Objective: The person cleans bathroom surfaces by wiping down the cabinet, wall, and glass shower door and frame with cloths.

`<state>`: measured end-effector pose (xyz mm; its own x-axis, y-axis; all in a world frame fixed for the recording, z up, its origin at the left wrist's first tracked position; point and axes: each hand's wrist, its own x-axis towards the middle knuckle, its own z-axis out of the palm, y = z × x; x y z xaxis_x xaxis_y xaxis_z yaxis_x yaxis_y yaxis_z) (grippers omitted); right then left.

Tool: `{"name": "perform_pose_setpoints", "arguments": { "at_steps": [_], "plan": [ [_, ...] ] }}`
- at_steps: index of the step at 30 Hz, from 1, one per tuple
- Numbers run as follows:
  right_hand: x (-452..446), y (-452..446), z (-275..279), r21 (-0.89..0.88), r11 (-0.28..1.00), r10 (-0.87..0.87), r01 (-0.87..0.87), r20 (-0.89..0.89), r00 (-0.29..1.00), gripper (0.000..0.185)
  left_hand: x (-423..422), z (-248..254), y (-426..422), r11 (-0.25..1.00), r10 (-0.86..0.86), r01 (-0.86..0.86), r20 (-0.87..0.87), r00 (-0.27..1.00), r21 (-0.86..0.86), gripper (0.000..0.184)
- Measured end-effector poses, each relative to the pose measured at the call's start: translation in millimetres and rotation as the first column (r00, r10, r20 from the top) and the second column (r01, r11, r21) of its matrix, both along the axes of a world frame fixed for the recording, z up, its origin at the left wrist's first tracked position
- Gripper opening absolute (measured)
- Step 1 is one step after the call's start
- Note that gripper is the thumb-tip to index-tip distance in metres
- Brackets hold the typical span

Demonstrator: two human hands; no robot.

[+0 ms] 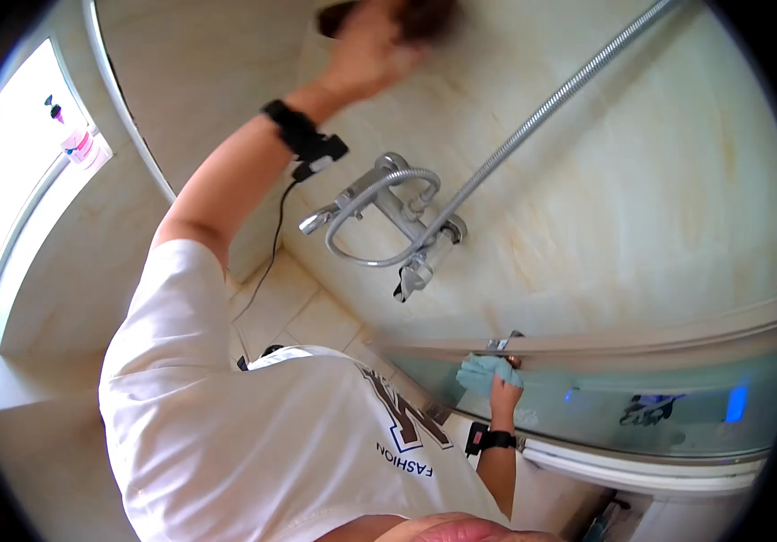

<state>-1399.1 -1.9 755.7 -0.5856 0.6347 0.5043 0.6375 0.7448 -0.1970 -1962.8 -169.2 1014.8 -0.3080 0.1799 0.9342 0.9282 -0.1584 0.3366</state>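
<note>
My left hand (369, 56) is raised at the top against the marbled wall, its fingers closed around a dark brown object (429, 16) that is blurred and partly cut off by the frame edge. Lower right, my right hand (506, 396) grips a light blue cloth (481, 372) beside a small metal fitting (502, 343) at the glass panel's edge. Between the hands, a chrome mixer tap (397, 212) with a looped metal hose is mounted on the wall.
The shower hose (569, 90) runs diagonally to the top right. A glass panel (587, 397) with a pale rail stands at the right. A pink and white bottle (79, 144) is on the window sill at the left. A thin black cable (278, 244) hangs from my left wrist strap.
</note>
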Motion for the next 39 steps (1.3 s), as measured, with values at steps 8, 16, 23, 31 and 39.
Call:
{"name": "perform_pose_setpoints", "arguments": {
  "at_steps": [8,16,23,31,39],
  "plan": [
    [1.4,0.7,-1.9,0.060,0.998,0.000,-0.003,0.057,0.998,0.018,-27.1,25.7,56.5,0.956,0.288,-0.273,-0.522,0.803,0.107,0.058],
    [-0.1,2.0,-9.7,0.131,0.991,-0.006,0.004,0.019,1.000,0.014,-79.5,-73.1,59.0,0.943,0.323,-0.310,-0.113,0.939,0.119,0.069],
    [-4.3,-2.2,2.2,0.000,0.998,0.069,-0.069,0.004,0.998,0.016,-89.1,-137.8,51.2,0.977,0.202,-0.213,-0.245,0.948,-0.017,0.074],
    [1.0,-1.4,-3.1,0.025,0.999,0.047,-0.047,0.015,0.999,0.015,-92.1,-33.2,54.0,0.922,0.350,-0.319,-0.116,0.930,0.219,0.073],
    [-0.8,0.9,-5.4,0.030,0.999,0.010,-0.010,0.012,1.000,0.016,-87.6,-97.6,78.0,0.918,0.323,-0.369,0.268,0.908,0.145,0.070]
  ]
}}
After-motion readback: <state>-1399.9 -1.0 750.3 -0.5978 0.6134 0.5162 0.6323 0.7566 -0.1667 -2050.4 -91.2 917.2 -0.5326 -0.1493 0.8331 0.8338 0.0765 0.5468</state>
